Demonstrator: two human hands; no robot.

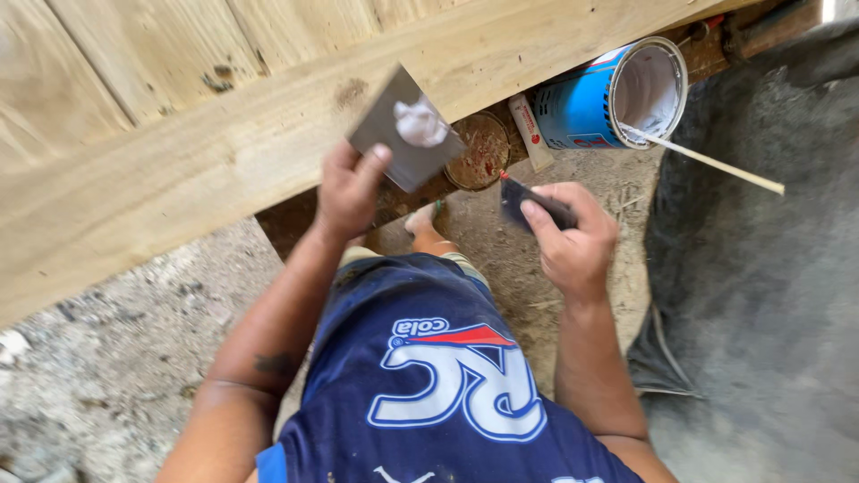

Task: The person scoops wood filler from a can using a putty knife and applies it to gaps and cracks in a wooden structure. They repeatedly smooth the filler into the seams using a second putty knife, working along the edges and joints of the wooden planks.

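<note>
A blue-labelled round can (pixel 598 100) lies beside a small white-red tube (pixel 530 131).

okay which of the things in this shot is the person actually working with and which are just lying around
In use: grey square plate with white filler dab in left hand; dark scraper in right hand; wooden beam.

Lying about: blue can, stir stick, rusty lid, small tube.

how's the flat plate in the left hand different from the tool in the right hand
The plate is grey, square and carries a white blob of putty; the tool is darker, narrower and shows no putty. The left hand holds the plate raised by the plank; the right hand holds the tool lower. Both are flat.
</note>
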